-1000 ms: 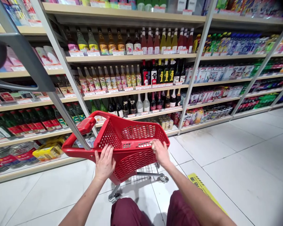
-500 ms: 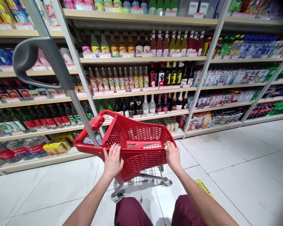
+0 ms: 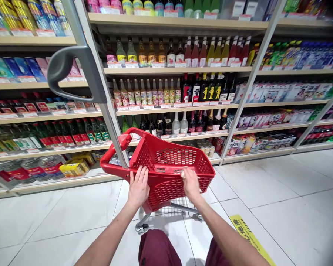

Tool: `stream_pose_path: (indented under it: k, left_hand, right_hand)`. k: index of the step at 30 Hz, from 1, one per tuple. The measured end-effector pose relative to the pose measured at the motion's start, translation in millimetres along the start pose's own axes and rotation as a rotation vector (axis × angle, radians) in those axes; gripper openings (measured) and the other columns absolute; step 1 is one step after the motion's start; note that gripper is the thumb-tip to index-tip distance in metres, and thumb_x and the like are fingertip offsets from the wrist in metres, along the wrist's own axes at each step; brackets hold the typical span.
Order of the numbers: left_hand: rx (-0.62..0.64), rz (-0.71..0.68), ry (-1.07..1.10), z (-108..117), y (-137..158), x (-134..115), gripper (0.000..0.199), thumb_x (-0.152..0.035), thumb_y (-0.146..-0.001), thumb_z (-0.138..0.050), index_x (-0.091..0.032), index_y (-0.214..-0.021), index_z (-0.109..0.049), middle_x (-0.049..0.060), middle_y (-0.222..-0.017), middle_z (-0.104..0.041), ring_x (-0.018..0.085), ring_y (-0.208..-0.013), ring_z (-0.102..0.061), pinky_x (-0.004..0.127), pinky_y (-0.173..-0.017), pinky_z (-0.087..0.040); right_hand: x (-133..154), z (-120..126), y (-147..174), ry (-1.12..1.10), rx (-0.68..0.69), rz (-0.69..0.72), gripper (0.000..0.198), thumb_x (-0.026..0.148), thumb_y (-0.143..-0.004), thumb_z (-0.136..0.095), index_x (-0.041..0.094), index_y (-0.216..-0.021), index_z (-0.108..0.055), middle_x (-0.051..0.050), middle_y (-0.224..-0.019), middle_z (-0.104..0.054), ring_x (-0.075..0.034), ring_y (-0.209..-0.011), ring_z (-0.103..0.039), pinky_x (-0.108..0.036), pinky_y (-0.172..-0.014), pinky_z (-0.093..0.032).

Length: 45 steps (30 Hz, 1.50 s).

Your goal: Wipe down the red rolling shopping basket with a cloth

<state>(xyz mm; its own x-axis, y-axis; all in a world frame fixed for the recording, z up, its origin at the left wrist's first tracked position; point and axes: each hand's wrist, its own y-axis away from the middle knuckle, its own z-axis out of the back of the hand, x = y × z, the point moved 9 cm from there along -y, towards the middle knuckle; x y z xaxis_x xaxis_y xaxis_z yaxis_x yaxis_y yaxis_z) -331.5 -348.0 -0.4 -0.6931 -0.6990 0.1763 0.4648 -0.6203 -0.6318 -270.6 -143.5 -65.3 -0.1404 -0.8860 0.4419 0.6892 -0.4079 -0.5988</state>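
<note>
A red plastic shopping cart [image 3: 169,186] with a perforated basket stands before me. My left hand [image 3: 139,186] holds its near rim by the left end, fingers laid over the edge and thumb outside. At the middle of the same rim is my right hand [image 3: 191,184], its fingers curled and slightly blurred. A small whitish thing [image 3: 182,175] shows at those fingertips; its kind cannot be made out. The basket floor that shows through has nothing on it. A metal pole with a grey loop handle [image 3: 96,74] rises from the cart's left end.
Shelves [image 3: 177,70] packed with bottles stand behind the cart. Yellow packs [image 3: 74,168] and big jars [image 3: 51,166] fill the lowest shelf at left. A yellow caution sticker [image 3: 249,238] lies on the white tiled floor [image 3: 283,192] to the right. My knees [image 3: 158,247] are below the cart.
My right hand has moved left along the near rim, from the basket's right corner to about its middle. The view has shifted left; my left hand keeps its place on the rim.
</note>
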Motion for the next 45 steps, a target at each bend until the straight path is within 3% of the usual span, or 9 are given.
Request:
stream_pose_path:
  k: [5,12,19,21,26,33,35,40,45]
  left_hand:
    - [-0.009,-0.076,0.021,6.5,0.1,-3.4,0.060,-0.016,-0.069,-0.045,-0.013,-0.129,-0.036,0.010,-0.132,-0.043,0.022,-0.129,-0.027,0.043,-0.110,-0.006]
    - [-0.186,0.170,-0.077,48.0,9.3,69.2,0.059,-0.019,-0.074,-0.044,-0.008,-0.131,-0.029,0.019,-0.133,-0.038,0.027,-0.131,-0.022,0.052,-0.106,-0.010]
    - [-0.148,0.136,-0.063,41.9,8.1,68.1,0.057,-0.018,-0.073,-0.044,-0.007,-0.128,-0.032,0.019,-0.130,-0.043,0.027,-0.130,-0.022,0.050,-0.106,-0.015]
    - [-0.134,0.121,-0.079,42.3,10.8,68.5,0.057,-0.016,-0.073,-0.042,-0.008,-0.128,-0.033,0.018,-0.131,-0.042,0.026,-0.130,-0.022,0.050,-0.106,-0.013]
    - [-0.104,0.132,-0.088,44.6,11.4,66.2,0.055,-0.014,-0.072,-0.042,-0.007,-0.127,-0.035,0.017,-0.131,-0.042,0.026,-0.130,-0.023,0.050,-0.106,-0.012]
    - [-0.118,0.113,-0.069,47.0,5.7,63.9,0.060,-0.013,-0.071,-0.042,-0.011,-0.130,-0.032,0.016,-0.132,-0.042,0.025,-0.129,-0.026,0.050,-0.107,-0.009]
    - [-0.135,0.095,-0.067,49.5,8.5,65.0,0.061,-0.013,-0.072,-0.041,-0.013,-0.132,-0.030,0.014,-0.133,-0.041,0.023,-0.128,-0.028,0.049,-0.107,-0.008]
    - [-0.150,0.021,-0.005,41.6,9.8,33.9,0.063,-0.013,-0.073,-0.041,-0.014,-0.134,-0.024,0.013,-0.136,-0.036,0.020,-0.130,-0.025,0.046,-0.108,-0.008]
    - [0.005,-0.077,0.022,13.4,-9.5,-17.3,0.060,-0.014,-0.071,-0.041,-0.015,-0.131,-0.034,0.009,-0.136,-0.037,0.020,-0.129,-0.028,0.044,-0.109,-0.004]
  right_hand:
    - [100.5,-25.7,-5.0,-0.207,0.072,0.280,0.057,0.004,-0.072,-0.035,0.011,-0.128,-0.040,-0.009,-0.134,-0.039,-0.018,-0.125,-0.032,-0.038,-0.103,-0.027]
    - [60.7,-11.9,-0.1,-0.139,-0.039,0.122,0.054,0.004,-0.076,-0.031,0.012,-0.128,-0.040,-0.011,-0.130,-0.044,-0.021,-0.123,-0.034,-0.047,-0.102,-0.024]
    - [204.2,-25.0,-20.4,-0.327,0.033,0.404,0.052,0.009,-0.076,-0.040,0.010,-0.128,-0.040,-0.011,-0.133,-0.039,-0.019,-0.124,-0.032,-0.037,-0.101,-0.029]
    - [190.8,-23.0,-17.4,-0.295,0.057,0.426,0.051,0.008,-0.077,-0.038,0.013,-0.127,-0.041,-0.010,-0.132,-0.041,-0.020,-0.123,-0.033,-0.039,-0.100,-0.029]
    - [94.8,-16.6,-5.5,-0.171,0.015,0.247,0.052,0.003,-0.076,-0.033,0.013,-0.125,-0.044,-0.012,-0.126,-0.048,-0.020,-0.118,-0.041,-0.045,-0.099,-0.028]
    - [178.9,-22.2,-15.9,-0.271,-0.001,0.405,0.052,0.007,-0.075,-0.037,0.011,-0.127,-0.042,-0.011,-0.131,-0.042,-0.019,-0.122,-0.035,-0.038,-0.100,-0.031]
    - [162.4,-18.8,-15.7,-0.253,0.006,0.411,0.051,0.005,-0.076,-0.035,0.013,-0.125,-0.045,-0.010,-0.130,-0.044,-0.018,-0.121,-0.037,-0.037,-0.099,-0.033]
    - [59.8,-7.4,-5.4,-0.103,-0.054,0.160,0.050,0.003,-0.076,-0.030,0.011,-0.123,-0.046,-0.013,-0.127,-0.047,-0.021,-0.120,-0.039,-0.044,-0.099,-0.031]
    - [66.0,-14.9,-1.3,-0.126,0.005,0.295,0.052,0.004,-0.077,-0.034,0.015,-0.127,-0.042,-0.009,-0.133,-0.041,-0.017,-0.123,-0.036,-0.038,-0.100,-0.032]
